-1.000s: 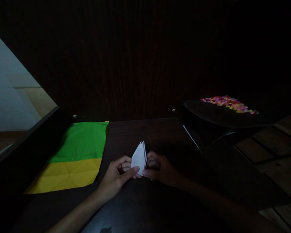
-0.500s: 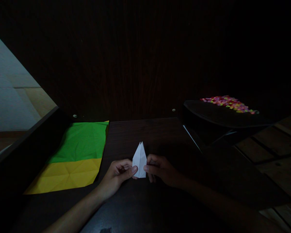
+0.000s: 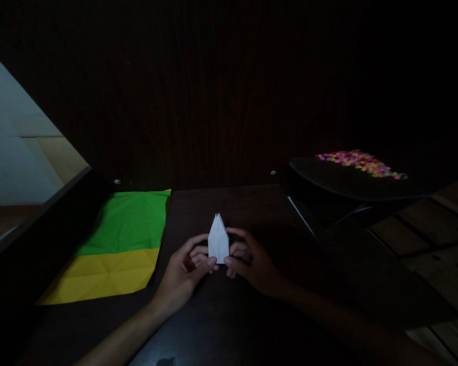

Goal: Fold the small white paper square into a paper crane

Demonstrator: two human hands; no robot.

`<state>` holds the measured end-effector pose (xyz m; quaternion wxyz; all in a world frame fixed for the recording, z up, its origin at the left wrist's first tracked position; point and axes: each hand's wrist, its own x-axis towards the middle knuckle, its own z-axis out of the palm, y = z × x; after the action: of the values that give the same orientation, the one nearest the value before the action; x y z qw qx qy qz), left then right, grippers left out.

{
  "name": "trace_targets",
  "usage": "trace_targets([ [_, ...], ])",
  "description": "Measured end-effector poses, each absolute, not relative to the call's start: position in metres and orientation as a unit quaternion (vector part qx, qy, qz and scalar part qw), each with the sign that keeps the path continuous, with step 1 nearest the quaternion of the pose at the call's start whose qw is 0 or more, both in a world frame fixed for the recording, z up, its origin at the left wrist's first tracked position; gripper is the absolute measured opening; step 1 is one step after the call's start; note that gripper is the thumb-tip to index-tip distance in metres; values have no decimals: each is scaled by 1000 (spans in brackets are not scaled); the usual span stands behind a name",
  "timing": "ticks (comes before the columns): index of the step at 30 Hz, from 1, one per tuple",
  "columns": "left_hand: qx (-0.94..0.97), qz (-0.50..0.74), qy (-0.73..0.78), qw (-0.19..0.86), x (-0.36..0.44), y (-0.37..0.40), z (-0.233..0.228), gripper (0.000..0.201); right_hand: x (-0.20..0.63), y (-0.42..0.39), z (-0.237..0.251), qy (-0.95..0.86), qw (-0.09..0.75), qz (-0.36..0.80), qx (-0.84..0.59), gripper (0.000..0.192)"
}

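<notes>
A small white folded paper (image 3: 218, 241) is held up over the dark table, its narrow split point facing away from me and its straight edge toward me. Creases run down its front. My left hand (image 3: 189, 264) pinches the lower left corner, thumb in front and fingers curled behind. At the lower right corner, my right hand (image 3: 250, 259) grips it the same way, its index finger reaching up along the right side. The fingers behind the paper are partly hidden.
Creased green paper (image 3: 127, 223) overlaps yellow paper (image 3: 107, 274) on the left of the dark table (image 3: 213, 320). A tall dark panel (image 3: 198, 101) stands behind. On the right, a dark curved surface (image 3: 328, 183) bears a pile of small colourful pieces (image 3: 361, 162).
The folded paper has risen slightly in view and now faces me more squarely. Both thumbs sit at its lower corners, and my right index finger has stretched upward along its side.
</notes>
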<state>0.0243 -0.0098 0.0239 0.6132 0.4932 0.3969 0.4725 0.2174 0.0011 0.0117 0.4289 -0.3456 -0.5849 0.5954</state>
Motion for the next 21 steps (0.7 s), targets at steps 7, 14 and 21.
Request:
trace_targets([
  [7,507,485,389,597,26,-14,29,51,217,4,9,-569,451,604,-328,52],
  [14,539,460,416,570,24,-15,27,31,216,4,8,-559,470,601,-323,43],
  [21,527,480,415,566,23,-14,27,26,217,5,8,-589,457,580,-329,35],
])
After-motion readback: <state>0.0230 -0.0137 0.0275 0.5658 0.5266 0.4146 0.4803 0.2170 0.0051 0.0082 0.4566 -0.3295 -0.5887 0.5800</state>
